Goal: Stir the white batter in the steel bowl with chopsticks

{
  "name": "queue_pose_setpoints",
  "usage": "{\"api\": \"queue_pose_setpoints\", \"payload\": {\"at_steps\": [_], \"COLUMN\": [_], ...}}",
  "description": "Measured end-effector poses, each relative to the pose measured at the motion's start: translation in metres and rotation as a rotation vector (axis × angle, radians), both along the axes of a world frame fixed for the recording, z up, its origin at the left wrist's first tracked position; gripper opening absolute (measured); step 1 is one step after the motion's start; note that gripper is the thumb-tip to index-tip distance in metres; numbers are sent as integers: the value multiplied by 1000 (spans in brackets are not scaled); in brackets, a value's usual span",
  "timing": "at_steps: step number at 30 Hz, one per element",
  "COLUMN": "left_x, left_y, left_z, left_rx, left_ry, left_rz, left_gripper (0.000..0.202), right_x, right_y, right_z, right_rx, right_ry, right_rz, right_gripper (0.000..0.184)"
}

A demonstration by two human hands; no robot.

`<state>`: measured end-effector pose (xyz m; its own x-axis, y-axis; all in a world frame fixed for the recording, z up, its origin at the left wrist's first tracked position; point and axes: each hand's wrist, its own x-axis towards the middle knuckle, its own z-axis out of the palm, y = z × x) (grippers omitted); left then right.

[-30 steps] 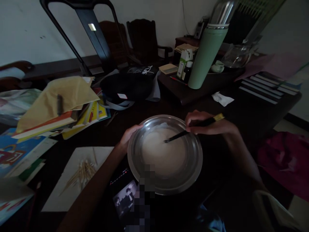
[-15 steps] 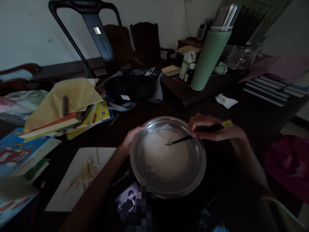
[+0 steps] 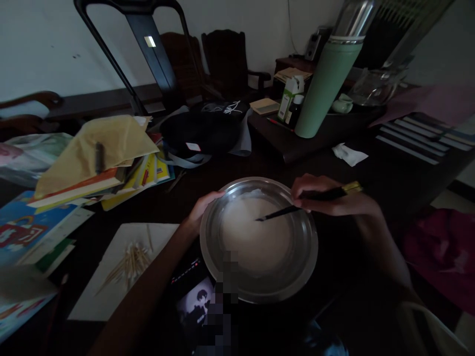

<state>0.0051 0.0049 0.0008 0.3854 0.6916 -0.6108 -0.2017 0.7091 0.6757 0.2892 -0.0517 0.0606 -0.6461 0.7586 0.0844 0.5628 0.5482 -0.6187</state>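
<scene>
My left hand (image 3: 205, 205) grips the left rim of a round steel bowl (image 3: 303, 247), thumb side along the edge. Pale, smooth material (image 3: 252, 242) covers the bowl's bottom; whether it is liquid or solid I cannot tell. Pinched in my right hand (image 3: 347, 203) is a slim black pen (image 3: 280, 213) with a gold band toward its back end and a pointed, nib-like tip. That tip points left over the middle of the bowl, and contact with the pale material cannot be made out.
Left of my forearm, cotton swabs (image 3: 131, 267) lie on white paper (image 3: 89, 304). A lit phone (image 3: 195, 304) sits by the bowl's lower left. Books (image 3: 85, 185) and a black bag (image 3: 202, 131) stand behind. Farther right are a green thermos (image 3: 326, 89) and crumpled tissue (image 3: 349, 155).
The view has shifted very slightly. Both hands, the bowl and the pen keep nearly the same places, with the pen tip a touch farther right.
</scene>
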Motion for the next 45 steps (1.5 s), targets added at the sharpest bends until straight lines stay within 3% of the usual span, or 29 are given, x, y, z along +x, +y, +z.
{"api": "queue_pose_setpoints", "payload": {"at_steps": [3, 6, 10, 14, 18, 20, 22, 25, 29, 32, 36, 40, 43, 45], "left_x": [-1, -2, -2, -1, -1, -2, -2, -1, 1, 1, 0, 0, 0, 0], "left_y": [1, 2, 1, 1, 1, 2, 2, 2, 0, -1, 0, 2, 2, 1], "left_z": [-2, -3, -2, -1, -2, -3, -4, -4, 0, 2, 1, -2, -2, -1], "left_rx": [6, -13, -35, -35, -26, -23, -26, -25, -18, -15, -31, -29, -22, -18], "left_ry": [-6, 0, 9, -2, -20, -24, -23, -24, -28, -23, -14, -19, -24, -25], "left_rz": [12, 4, -9, -15, -18, -15, -14, -15, -16, -8, -15, -17, -18, -20], "left_gripper": [32, 33, 35, 36, 38, 38, 38, 39, 40, 38, 37, 34, 34, 34], "right_x": [-1, -22, -35, -9, 1, -11, -27, -37, -12, 4, -15, -33, -16, -1], "right_y": [-1, -5, -6, -3, -2, -4, -7, -10, -11, -9, -8, -10, -10, -8], "right_z": [2, -6, -16, -7, 1, -3, -10, -14, -2, 7, -4, -18, -11, -3], "right_rx": [-62, -78, -21, 0, -69, -100, -97, -43, -4, -59, -120, -44, -13, -49], "right_ry": [-14, -14, 1, -11, -28, -24, -17, -25, -64, -81, -50, -5, 9, 13], "right_rz": [172, 295, 140, -27, 134, 256, 286, 116, -100, 21, 230, 17, -152, -142], "right_gripper": [11, 14, 18, 15, 12, 12, 15, 17, 15, 11, 12, 15, 14, 14]}}
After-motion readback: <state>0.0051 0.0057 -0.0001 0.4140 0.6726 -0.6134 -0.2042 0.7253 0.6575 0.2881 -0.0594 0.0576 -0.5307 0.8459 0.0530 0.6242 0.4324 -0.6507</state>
